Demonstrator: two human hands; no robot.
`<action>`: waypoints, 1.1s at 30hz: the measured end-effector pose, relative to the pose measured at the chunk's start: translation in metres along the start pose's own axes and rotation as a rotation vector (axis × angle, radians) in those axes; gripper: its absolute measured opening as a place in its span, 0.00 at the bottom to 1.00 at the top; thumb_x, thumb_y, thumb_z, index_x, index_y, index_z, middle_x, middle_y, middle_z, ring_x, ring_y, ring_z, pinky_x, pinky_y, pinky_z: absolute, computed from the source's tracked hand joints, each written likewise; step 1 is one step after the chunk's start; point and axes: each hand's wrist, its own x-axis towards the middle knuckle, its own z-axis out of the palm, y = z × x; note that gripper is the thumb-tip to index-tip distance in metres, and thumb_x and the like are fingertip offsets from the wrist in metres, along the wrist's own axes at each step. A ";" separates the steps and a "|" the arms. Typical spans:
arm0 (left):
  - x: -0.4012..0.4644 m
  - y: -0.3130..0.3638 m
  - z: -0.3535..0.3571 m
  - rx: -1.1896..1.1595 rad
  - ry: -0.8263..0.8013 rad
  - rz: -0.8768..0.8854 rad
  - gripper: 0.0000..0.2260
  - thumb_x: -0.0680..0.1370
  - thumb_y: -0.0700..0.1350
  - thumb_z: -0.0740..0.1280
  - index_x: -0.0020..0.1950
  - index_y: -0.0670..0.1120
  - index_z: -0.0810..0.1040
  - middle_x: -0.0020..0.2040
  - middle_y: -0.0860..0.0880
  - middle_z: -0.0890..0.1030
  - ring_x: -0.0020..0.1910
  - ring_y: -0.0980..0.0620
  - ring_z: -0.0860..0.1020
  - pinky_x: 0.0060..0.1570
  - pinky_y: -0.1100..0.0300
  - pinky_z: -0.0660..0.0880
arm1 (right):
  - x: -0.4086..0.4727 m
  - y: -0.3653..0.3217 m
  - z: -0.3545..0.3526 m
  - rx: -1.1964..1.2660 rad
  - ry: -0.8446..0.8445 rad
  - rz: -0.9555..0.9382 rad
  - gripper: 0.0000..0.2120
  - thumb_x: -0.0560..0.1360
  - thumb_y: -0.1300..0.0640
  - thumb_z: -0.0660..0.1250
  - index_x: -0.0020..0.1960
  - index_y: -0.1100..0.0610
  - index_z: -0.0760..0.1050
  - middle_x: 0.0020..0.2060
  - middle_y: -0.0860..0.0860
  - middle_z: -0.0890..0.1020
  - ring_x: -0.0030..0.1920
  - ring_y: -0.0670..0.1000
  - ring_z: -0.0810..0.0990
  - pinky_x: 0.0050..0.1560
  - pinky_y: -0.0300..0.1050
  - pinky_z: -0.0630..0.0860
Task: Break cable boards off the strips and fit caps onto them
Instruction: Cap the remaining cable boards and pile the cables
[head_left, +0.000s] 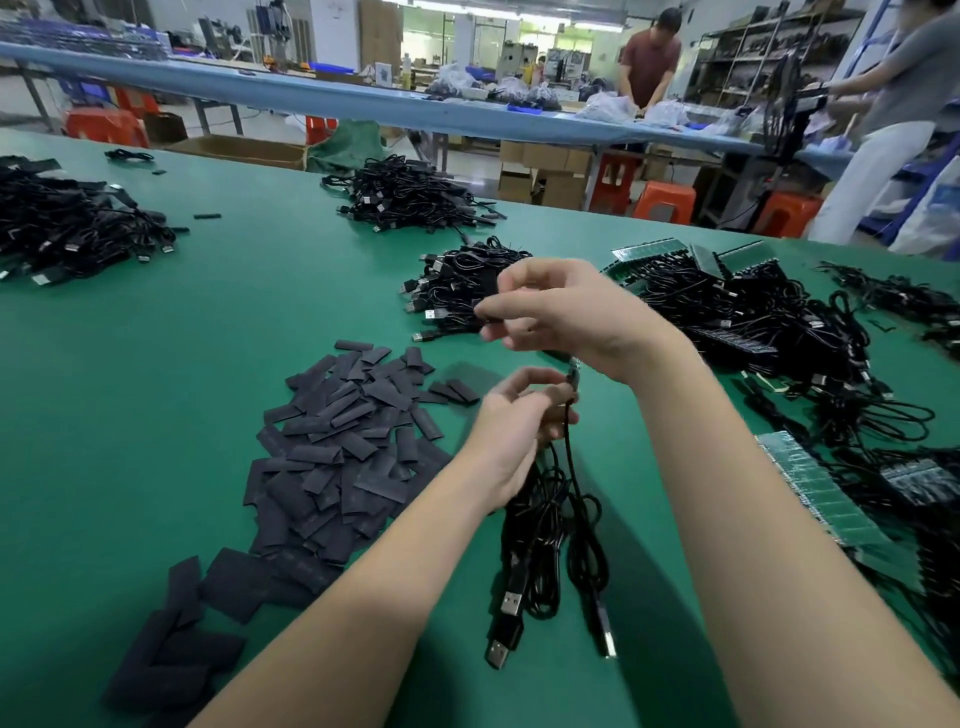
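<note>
— Green mat (218, 332) covers the whole table. What are the hands doing above it?

— The left hand (511, 415) is curled around a bundle of black cables (545, 514); their USB plugs (506, 623) hang down to the mat. The right hand (566, 312) is raised higher, wrist bent, fingers pinching something small and dark. It is blurred, so I cannot tell what it is.

— And the caps?

— Flat, matte black sleeves (337, 447) lie in a loose heap, left of the left hand. The strips of green boards (815, 488), ribbed and shiny, lie at the right, with tangled cables. More cable piles (415, 195) are farther back.
</note>
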 end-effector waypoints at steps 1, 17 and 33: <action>-0.001 0.001 -0.001 -0.009 -0.019 -0.007 0.08 0.79 0.31 0.64 0.46 0.43 0.76 0.36 0.47 0.81 0.30 0.54 0.78 0.27 0.66 0.67 | -0.010 0.002 -0.013 0.076 0.045 -0.025 0.08 0.74 0.65 0.75 0.46 0.57 0.77 0.41 0.55 0.84 0.44 0.53 0.86 0.40 0.38 0.80; -0.007 0.006 -0.003 0.011 -0.070 -0.019 0.04 0.80 0.34 0.64 0.49 0.42 0.75 0.40 0.47 0.78 0.32 0.56 0.77 0.29 0.67 0.68 | -0.054 0.090 -0.068 0.260 0.369 0.291 0.07 0.82 0.65 0.64 0.58 0.64 0.75 0.47 0.59 0.87 0.38 0.51 0.87 0.36 0.38 0.82; -0.010 0.007 -0.003 0.030 -0.146 -0.015 0.05 0.80 0.36 0.65 0.50 0.45 0.76 0.39 0.49 0.81 0.34 0.55 0.76 0.30 0.67 0.68 | -0.061 0.081 -0.048 0.433 0.283 0.085 0.10 0.60 0.59 0.80 0.39 0.56 0.82 0.40 0.55 0.84 0.37 0.51 0.82 0.42 0.39 0.81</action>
